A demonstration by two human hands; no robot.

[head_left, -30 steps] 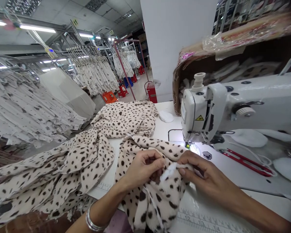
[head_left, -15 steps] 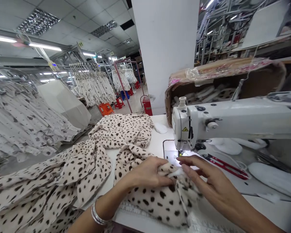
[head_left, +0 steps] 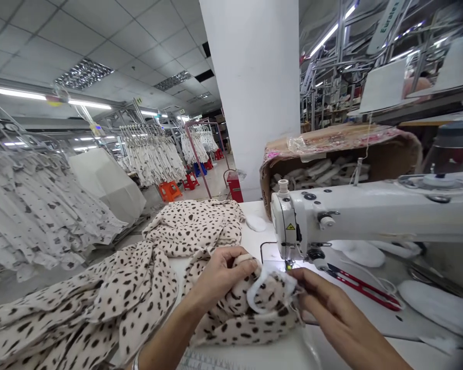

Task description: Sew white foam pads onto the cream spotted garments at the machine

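Note:
A cream fleece piece with dark spots (head_left: 250, 329) lies bunched in front of the sewing machine (head_left: 355, 213). My left hand (head_left: 226, 272) is closed on a fold of it, thumb on top. My right hand (head_left: 324, 298) pinches the fabric's right edge with thumb and fingertips, just below the needle area. Between the hands a white fuzzy edging strip (head_left: 256, 294) curves round an opening in the spotted fabric. Red-handled thread snips (head_left: 366, 288) rest on the machine bed, right of the needle and apart from my right hand.
More spotted fabric lies piled at the back (head_left: 195, 226) and along the left (head_left: 139, 293). A cardboard box (head_left: 401, 146) of white pieces stands behind the machine. White oval pads (head_left: 432, 303) lie at right. A clear ruler (head_left: 208, 359) shows at the front edge.
My left hand has turned the fabric so the white-edged opening shows. My right hand has closed on the fabric's edge. The view has tilted up and turned slightly.

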